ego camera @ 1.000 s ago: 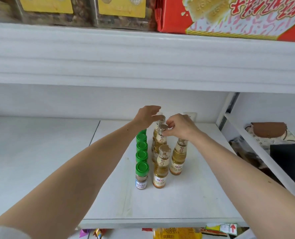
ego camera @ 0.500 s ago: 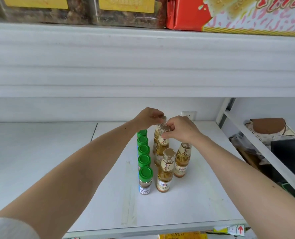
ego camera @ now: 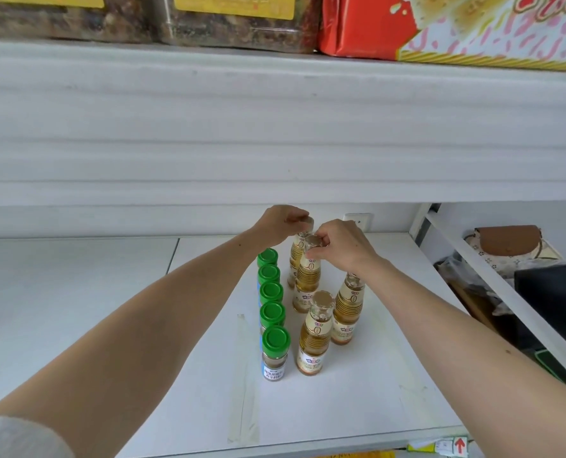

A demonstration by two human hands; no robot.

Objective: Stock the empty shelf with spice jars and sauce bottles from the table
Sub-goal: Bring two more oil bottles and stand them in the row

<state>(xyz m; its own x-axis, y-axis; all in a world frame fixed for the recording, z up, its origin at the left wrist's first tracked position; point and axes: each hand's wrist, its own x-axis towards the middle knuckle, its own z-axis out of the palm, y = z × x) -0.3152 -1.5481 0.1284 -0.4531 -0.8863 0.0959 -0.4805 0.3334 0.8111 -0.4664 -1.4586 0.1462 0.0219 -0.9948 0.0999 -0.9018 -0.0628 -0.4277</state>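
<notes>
Pinching bottle caps as before, my left hand (ego camera: 280,223) and right hand (ego camera: 343,246) reach mid-frame, arms outstretched, onto neighbouring sauce bottles (ego camera: 306,279).

On the shelf (ego camera: 357,408) five spice jars stand in a single row running from near the front edge toward the back wall: the front jar (ego camera: 275,353), then the second (ego camera: 272,315), third (ego camera: 270,292), fourth (ego camera: 268,274) and rear jar (ego camera: 267,257), each just behind the last. Just right of this row stand three sauce bottles in a parallel row: the front bottle (ego camera: 313,338), the middle bottle (ego camera: 306,279) behind it, and the rear bottle (ego camera: 297,256) nearest the back wall. A fourth bottle (ego camera: 346,309) stands right of the front and middle ones. The left hand (ego camera: 280,223) sits on the rear bottle's cap, the right hand (ego camera: 344,242) on the middle bottle's cap. Boxes (ego camera: 440,24) sit on the shelf above.
</notes>
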